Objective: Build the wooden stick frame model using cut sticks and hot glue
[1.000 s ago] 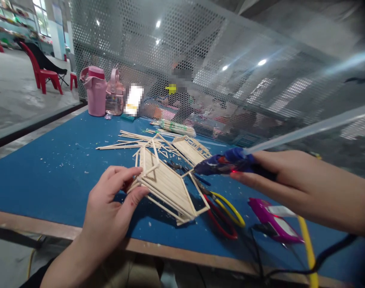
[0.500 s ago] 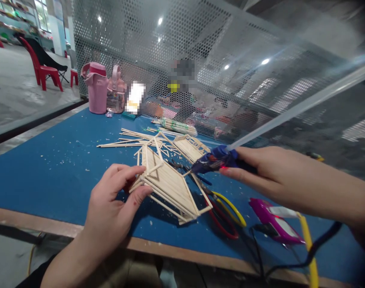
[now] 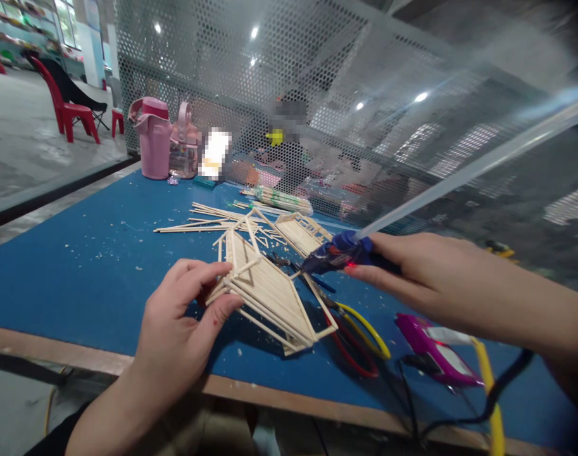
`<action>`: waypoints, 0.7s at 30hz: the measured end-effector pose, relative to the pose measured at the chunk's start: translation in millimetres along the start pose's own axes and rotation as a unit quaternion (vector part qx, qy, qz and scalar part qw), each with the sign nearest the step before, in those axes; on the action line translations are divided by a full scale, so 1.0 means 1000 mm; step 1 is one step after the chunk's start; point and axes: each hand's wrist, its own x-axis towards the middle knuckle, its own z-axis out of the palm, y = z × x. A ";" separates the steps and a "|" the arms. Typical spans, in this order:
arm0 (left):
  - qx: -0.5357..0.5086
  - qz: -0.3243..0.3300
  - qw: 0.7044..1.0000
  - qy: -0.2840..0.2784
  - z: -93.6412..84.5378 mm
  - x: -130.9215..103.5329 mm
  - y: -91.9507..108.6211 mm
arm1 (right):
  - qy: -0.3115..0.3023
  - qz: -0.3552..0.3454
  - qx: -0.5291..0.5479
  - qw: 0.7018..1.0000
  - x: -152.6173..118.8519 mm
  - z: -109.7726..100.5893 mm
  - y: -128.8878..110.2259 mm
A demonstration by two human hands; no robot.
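Note:
Between the thumb and fingers of my left hand is the near left corner of a wooden stick model, tilted above the table. It has a slatted floor and a frame of thin sticks. My right hand is wrapped round a blue hot glue gun, with a long translucent glue stick rising from its back. The gun's nozzle meets or nearly meets a short stick on the model's right edge; contact is hard to make out. Beneath the model lie pliers with red and yellow handles.
Loose sticks, a bagged stick bundle and another slatted stick piece lie behind the model. A purple device with cables is at right. Pink bottles stand at the back left before a perforated metal screen.
Almost nothing differs. The glue gun and my right hand have shifted very slightly left, while the model stays in my left hand.

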 end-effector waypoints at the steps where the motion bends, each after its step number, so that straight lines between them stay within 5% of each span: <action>1: 0.000 0.000 1.000 -0.001 0.000 0.000 0.000 | 0.001 -0.001 -0.004 1.000 0.000 0.000 0.000; 12: 0.002 -0.024 1.000 -0.007 -0.001 -0.001 -0.002 | 0.037 -0.013 -0.025 0.999 -0.005 0.002 0.002; 17: 0.002 -0.080 0.997 0.016 -0.002 -0.004 -0.004 | 0.132 -0.015 0.010 0.991 -0.017 0.009 0.005; 21: -0.013 -0.165 0.986 0.032 -0.008 -0.007 -0.013 | 0.249 0.039 0.117 0.961 -0.030 0.035 0.004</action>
